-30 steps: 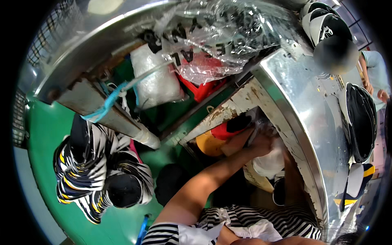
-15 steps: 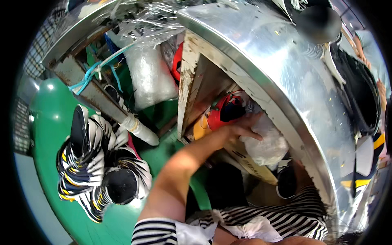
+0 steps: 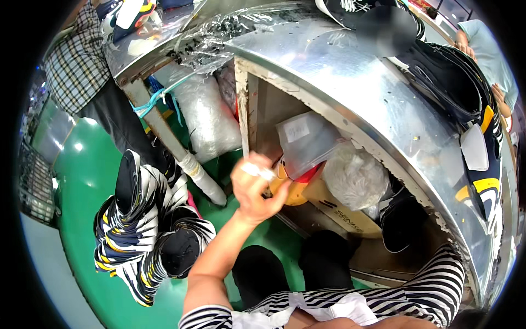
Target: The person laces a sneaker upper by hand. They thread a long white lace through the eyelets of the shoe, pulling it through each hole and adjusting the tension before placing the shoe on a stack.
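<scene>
My left hand [image 3: 253, 191] is in front of the opening under the metal table, its fingers curled and blurred, the thumb pointing right. A small white thing shows at the fingers; what it is cannot be made out. Beside the hand, inside the compartment [image 3: 243, 104], a clear plastic bag [image 3: 307, 140] with a white label lies over a red thing [image 3: 308, 174] and a yellow piece [image 3: 293, 192]. Right of these sit a crumpled clear bag [image 3: 356, 175], a cardboard box [image 3: 339, 211] and a black piece [image 3: 402, 219]. My right hand is hidden; only its striped sleeve [image 3: 438, 277] shows.
The table's metal top [image 3: 350, 71] curves overhead, with black shoe-like pieces [image 3: 449, 82] along its far right. Stacks of black, white and yellow pieces [image 3: 137, 219] stand on the left. A taped table leg [image 3: 203, 178] and a person in a plaid shirt [image 3: 79, 71] are beyond.
My left hand has left the crumpled bag and moved left, out of the compartment. The labelled clear bag now covers the red thing. My view has shifted, showing more of the person in plaid.
</scene>
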The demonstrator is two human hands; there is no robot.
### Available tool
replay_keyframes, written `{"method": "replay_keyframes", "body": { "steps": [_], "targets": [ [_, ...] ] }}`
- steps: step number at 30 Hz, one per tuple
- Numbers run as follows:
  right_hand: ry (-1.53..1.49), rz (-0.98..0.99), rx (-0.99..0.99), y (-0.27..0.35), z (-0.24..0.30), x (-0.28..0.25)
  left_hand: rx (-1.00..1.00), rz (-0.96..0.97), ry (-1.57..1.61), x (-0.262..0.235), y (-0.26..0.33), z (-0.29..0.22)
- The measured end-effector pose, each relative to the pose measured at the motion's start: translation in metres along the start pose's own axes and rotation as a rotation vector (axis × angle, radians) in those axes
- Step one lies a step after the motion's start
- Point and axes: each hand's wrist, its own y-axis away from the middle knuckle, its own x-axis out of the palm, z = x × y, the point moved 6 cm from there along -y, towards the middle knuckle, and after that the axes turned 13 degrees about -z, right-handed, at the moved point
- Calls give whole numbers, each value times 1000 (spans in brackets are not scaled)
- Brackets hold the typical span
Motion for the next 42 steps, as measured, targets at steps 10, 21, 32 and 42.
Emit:
{"method": "replay_keyframes", "body": {
  "steps": [10,21,32,42],
  "targets": [
    [6,116,-455,-30,85,2,-691,115,54,27,21,96],
    [195,840,-239,-123,3,235,-741,240,88,18,26,109],
    [516,55,-563,-181,-117,163,-114,327,293,27,95,34],
    [104,826,-10,-146,-178,259,175,1139,-449,132,219,138]
  ]
}}
